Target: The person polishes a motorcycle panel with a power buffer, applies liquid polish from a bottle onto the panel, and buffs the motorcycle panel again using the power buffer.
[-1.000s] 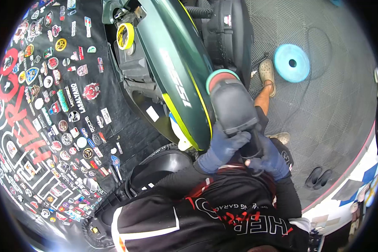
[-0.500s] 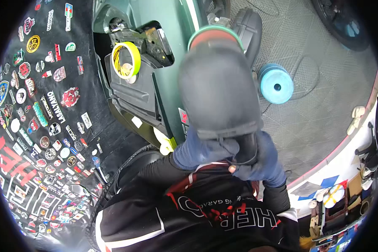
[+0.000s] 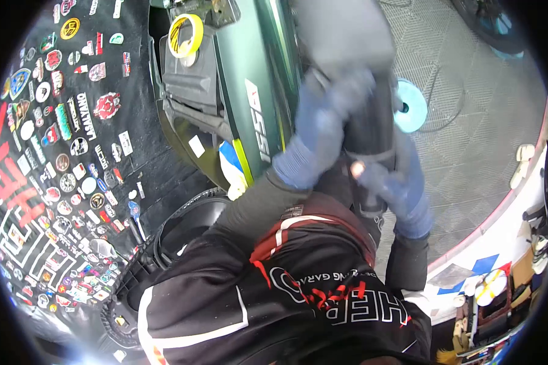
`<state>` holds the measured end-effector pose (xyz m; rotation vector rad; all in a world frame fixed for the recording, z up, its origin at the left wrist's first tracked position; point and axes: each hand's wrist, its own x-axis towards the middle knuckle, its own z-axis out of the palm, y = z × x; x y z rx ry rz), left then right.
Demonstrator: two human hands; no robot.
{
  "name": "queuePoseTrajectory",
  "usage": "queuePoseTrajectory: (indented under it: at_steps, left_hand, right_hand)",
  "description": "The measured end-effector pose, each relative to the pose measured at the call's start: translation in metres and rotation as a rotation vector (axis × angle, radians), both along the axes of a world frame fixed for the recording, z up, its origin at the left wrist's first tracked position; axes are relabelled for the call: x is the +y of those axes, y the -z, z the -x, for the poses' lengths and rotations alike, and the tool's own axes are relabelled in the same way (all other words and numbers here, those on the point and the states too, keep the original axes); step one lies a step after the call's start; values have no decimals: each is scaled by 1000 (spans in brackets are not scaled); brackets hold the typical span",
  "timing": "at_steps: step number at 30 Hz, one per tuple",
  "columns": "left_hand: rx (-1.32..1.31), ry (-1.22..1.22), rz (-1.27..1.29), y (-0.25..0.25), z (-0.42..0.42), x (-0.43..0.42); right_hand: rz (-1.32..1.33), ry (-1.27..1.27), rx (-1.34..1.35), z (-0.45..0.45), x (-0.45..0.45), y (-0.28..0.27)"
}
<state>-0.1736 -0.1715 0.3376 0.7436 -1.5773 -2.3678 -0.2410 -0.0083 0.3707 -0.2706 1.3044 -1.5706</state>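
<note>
A dark grey polisher (image 3: 347,36) with a long black body is held in front of my chest, its front end cut off by the top of the view. My left hand (image 3: 326,121), in a blue glove, lies over the neck behind the polisher's rounded head, its fingers curled across and blurred. Farther back, my right hand (image 3: 389,185) is closed round the handle, with one bare fingertip showing. Beside the polisher stands a glossy green vehicle body panel (image 3: 259,73) with white lettering. A roll of yellow tape (image 3: 186,36) rests on the vehicle's dark inner part.
A light-blue disc (image 3: 411,106) with a centre hole lies on the grey tiled floor (image 3: 463,164), a thin cord near it. A black wheel (image 3: 487,27) is at upper right. Left hangs a black sheet (image 3: 140,146) covered in stickers. Black plastic parts (image 3: 189,225) sit by my left arm.
The polisher has moved up and away from me, and its green-rimmed pad has left the view. My left hand has shifted forward along it. The vehicle sits higher in view.
</note>
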Motion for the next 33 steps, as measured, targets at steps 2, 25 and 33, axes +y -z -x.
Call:
queuePoseTrajectory:
  at_steps: [2,25,33]
  left_hand:
    - [-197,69,-39,-19,-34,49]
    - [-688,149,147,-4,-152,88]
    - [-552,189,459,-51,-25,-10]
  right_hand:
    - [-12,24,-262,-54,51,20]
    - [252,117,-918,-215,88,81]
    - [357,106,-844,-92,-19,50]
